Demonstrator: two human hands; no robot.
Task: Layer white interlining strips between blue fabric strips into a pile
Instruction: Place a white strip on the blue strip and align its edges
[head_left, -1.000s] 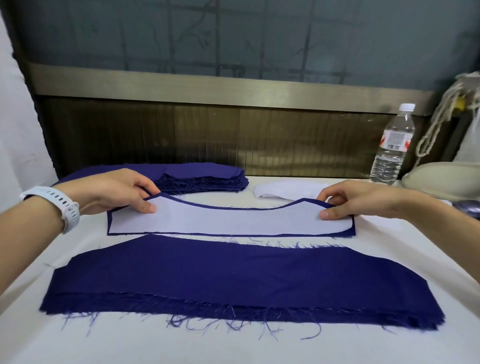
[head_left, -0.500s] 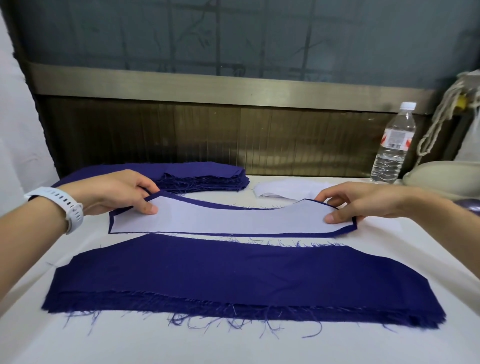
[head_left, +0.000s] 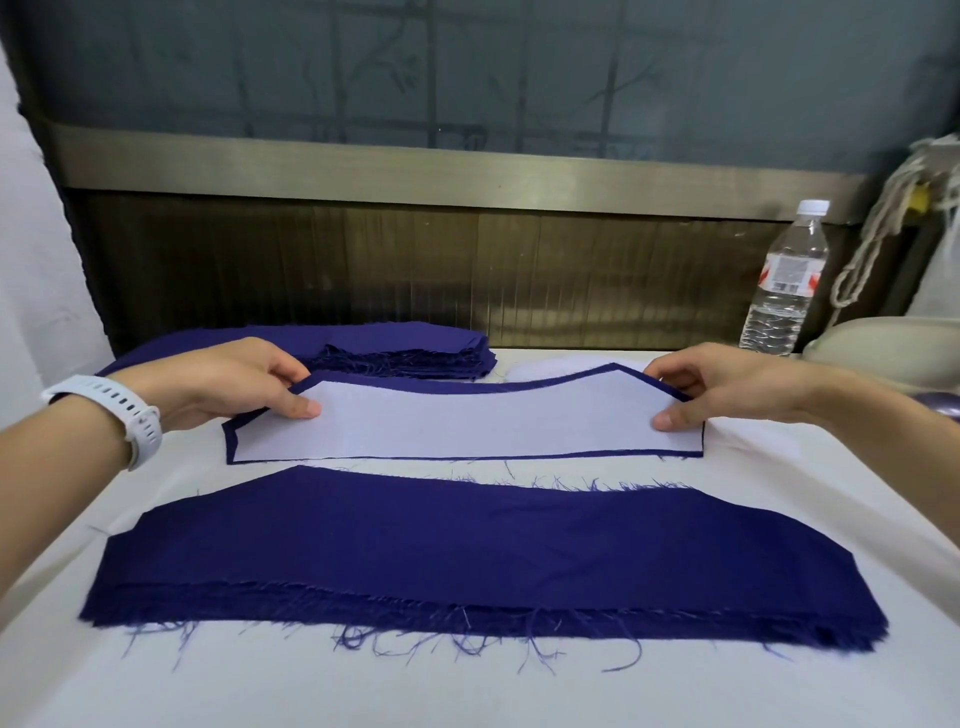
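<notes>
Left hand (head_left: 223, 387) and right hand (head_left: 727, 387) each pinch an end of the white strip (head_left: 467, 428) atop a blue strip (head_left: 441, 391); uneven lifting could skew them.

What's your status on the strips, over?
Left hand and right hand pinch the ends of the white strip, blue strip beneath it. Near blue pile in front, top bare. Nothing between them.

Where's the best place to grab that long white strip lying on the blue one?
At its two short ends, one from each side, as the left hand and right hand pinch it. The white interlining strip is long, thin and limp; a middle grip would likely let it sag off the blue strip.
</notes>
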